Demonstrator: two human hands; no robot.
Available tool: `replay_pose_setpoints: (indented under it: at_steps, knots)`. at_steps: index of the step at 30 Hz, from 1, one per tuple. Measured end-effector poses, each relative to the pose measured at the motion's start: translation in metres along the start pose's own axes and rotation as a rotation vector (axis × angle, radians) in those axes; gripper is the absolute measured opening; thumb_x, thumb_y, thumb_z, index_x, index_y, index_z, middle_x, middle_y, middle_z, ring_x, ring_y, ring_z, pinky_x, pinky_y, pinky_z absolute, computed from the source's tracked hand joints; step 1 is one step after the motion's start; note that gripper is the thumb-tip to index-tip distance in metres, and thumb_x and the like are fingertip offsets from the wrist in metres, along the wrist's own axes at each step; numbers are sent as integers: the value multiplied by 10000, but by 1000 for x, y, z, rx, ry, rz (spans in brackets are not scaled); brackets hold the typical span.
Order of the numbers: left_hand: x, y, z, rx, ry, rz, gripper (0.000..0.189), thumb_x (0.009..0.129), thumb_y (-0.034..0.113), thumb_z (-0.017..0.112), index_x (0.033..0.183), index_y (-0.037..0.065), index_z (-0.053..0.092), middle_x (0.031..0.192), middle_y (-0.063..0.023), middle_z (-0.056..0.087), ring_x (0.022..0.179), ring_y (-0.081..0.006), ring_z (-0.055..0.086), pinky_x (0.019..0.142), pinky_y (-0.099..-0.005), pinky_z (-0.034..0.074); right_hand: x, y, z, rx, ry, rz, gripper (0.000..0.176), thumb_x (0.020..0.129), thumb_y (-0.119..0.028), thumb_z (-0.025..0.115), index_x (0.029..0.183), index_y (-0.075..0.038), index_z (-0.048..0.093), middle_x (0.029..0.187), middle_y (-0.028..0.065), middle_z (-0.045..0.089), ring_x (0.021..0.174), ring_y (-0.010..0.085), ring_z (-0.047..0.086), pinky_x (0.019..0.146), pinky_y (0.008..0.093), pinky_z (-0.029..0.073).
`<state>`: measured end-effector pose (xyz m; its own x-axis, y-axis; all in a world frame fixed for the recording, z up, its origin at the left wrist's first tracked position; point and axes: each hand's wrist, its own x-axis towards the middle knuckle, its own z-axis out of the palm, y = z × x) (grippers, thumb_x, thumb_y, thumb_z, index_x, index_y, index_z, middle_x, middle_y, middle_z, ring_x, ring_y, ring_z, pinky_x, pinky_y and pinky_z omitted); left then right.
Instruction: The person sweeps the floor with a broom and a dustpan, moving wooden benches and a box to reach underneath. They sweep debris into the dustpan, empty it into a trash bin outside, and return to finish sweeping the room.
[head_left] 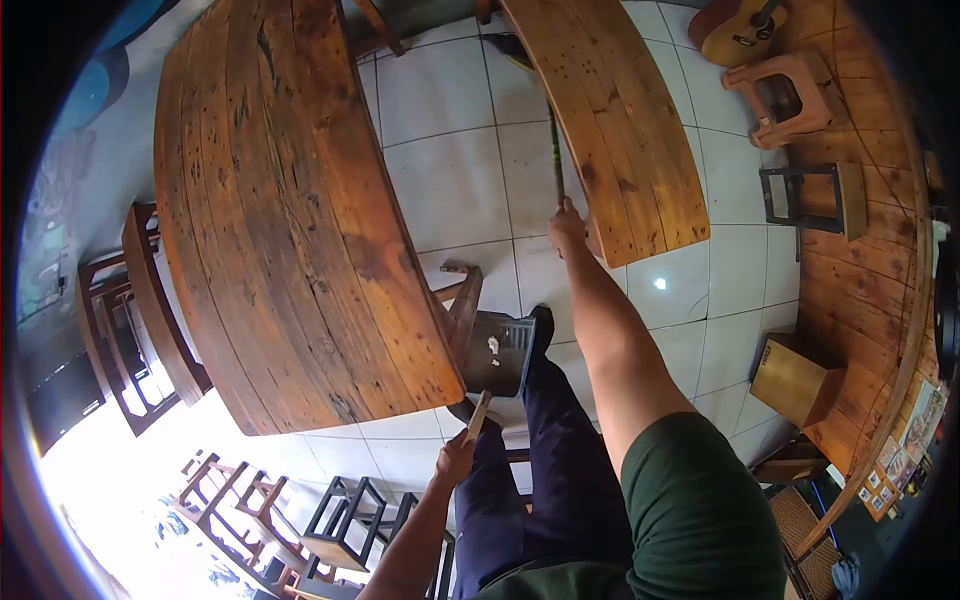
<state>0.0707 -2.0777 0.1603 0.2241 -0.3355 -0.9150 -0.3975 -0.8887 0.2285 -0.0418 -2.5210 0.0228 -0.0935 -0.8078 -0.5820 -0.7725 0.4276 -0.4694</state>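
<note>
My right hand (567, 228) is closed around the stick of a broom (556, 150), arm stretched forward. The broom runs along the left edge of the wooden bench (630, 130), and its dark head reaches the floor at the far end, partly hidden by the bench. In my left hand (455, 460) is the handle of a dark grey dustpan (512, 345), low in front of my legs. Some whitish scraps (493, 347) lie inside the pan. Beside it are my dark shoe and a leg of the large wooden table.
A large plank table (290, 220) fills the left, with another bench (160, 300) beyond it. Along the right wall stand a guitar (740, 35), a plastic stool (780, 95), a wood-topped stool (815, 200) and a wooden box (795, 380). Several stools (345, 525) stand at lower left.
</note>
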Motion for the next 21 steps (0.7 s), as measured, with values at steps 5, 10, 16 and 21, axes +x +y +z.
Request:
replay_pose_setpoints:
  at_steps: [5,10,16,21]
  knots:
    - [-8,25,-11,28,-48,30,310,831,291,416,1024,79,534,876,-230,582,828,-408,558,707,-465,453,-119,126,6,-205,-131,-59,452,887,-202,287,1320,-87,228,1300,181,348,1135,354,401,931,416,352]
    - [9,-9,11,189,-35,265,310,828,302,404,1015,90,531,855,-215,587,808,-396,567,692,-465,452,-280,198,-36,-112,-145,-25,387,884,-214,343,1268,-162,342,1038,191,553,863,409,537,743,471,463]
    - [-10,25,0,149,-62,95,320,820,273,424,1079,114,525,874,-214,588,820,-390,571,692,-456,464,-236,145,-37,-32,-64,41,366,890,-291,347,1244,-215,404,1022,184,561,881,393,539,730,454,461]
    - [6,-6,20,177,26,254,325,817,262,446,1079,84,522,884,-224,579,838,-399,558,691,-451,473,-86,61,-6,-106,-69,-106,430,885,-267,332,1307,-208,274,890,215,588,769,413,562,691,490,457]
